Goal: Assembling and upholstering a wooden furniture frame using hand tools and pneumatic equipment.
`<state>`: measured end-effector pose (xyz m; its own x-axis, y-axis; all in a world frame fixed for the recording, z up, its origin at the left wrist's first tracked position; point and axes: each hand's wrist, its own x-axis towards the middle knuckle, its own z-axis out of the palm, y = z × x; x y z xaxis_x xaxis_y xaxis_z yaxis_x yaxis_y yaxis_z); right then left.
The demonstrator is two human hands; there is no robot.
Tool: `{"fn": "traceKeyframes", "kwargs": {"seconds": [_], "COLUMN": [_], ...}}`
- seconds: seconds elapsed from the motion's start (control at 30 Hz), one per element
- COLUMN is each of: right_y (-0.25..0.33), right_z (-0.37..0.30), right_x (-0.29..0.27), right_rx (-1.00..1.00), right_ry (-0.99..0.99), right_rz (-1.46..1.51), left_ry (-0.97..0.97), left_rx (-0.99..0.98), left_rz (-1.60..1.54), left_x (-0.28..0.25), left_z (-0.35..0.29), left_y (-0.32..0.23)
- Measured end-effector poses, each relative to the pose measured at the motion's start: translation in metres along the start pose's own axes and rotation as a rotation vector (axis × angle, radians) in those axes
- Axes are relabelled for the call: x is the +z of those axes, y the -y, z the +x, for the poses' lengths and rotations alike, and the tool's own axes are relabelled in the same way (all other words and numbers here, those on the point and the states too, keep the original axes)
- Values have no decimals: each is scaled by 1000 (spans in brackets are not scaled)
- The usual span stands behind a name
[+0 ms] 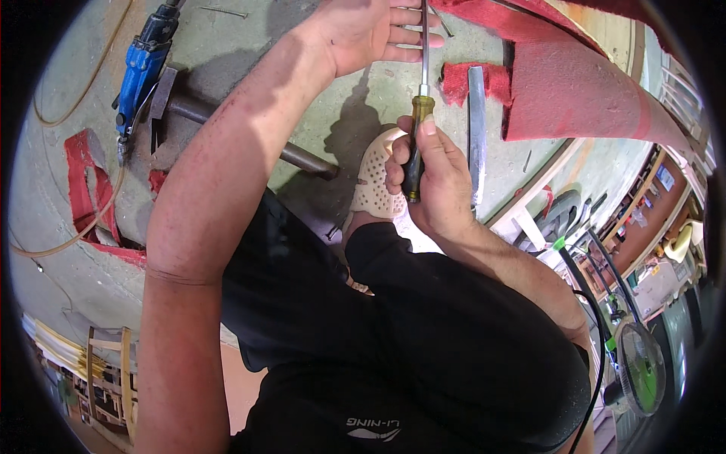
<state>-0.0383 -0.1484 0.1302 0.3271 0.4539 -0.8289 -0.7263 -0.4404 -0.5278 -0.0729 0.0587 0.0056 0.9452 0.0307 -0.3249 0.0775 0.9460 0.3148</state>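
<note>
My right hand [435, 170] is wrapped round the dark, yellow-topped handle of a screwdriver [414, 147]. The screwdriver's metal shaft [426, 57] points away from me toward the top edge, where its tip is out of view. My left hand [370, 34] is at the top, its fingers stretched out flat to the right behind the shaft. Whether the shaft touches those fingers I cannot tell. Just right of my right hand lies a long flat grey metal bar [476, 129], its upper end over a torn scrap of red carpet [457, 82].
A large red carpet piece [575, 98] spreads across the upper right. Left of my left forearm lie a blue air tool [142, 68] with a tan hose [112, 200], a hammer [161, 94] and a red strip [79, 174]. A fan [641, 367] stands at the lower right.
</note>
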Motion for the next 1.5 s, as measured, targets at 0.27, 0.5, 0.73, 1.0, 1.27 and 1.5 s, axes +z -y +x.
{"fn": "traceKeyframes", "kwargs": {"seconds": [0.27, 0.5, 0.73, 1.0, 1.27, 1.5], "right_y": [-4, 37, 12, 15, 46, 116], "right_z": [6, 33, 21, 8, -9, -37], "right_x": [17, 28, 25, 13, -4, 6], "right_rx": [78, -18, 162, 137, 144, 37], "right_ry": [179, 80, 155, 159, -58, -216], "right_rz": [194, -77, -128, -192, -220, -641], "left_ry": [-320, -499, -647, -577, -560, -441], "left_rx": [13, 161, 127, 120, 720, 671], "left_rz": [250, 165, 410, 546, 214, 190], "left_x": [25, 44, 48, 49, 35, 30], "left_z": [-4, 29, -5, -15, -22, -16], "left_y": [9, -7, 4, 8, -61, -55]}}
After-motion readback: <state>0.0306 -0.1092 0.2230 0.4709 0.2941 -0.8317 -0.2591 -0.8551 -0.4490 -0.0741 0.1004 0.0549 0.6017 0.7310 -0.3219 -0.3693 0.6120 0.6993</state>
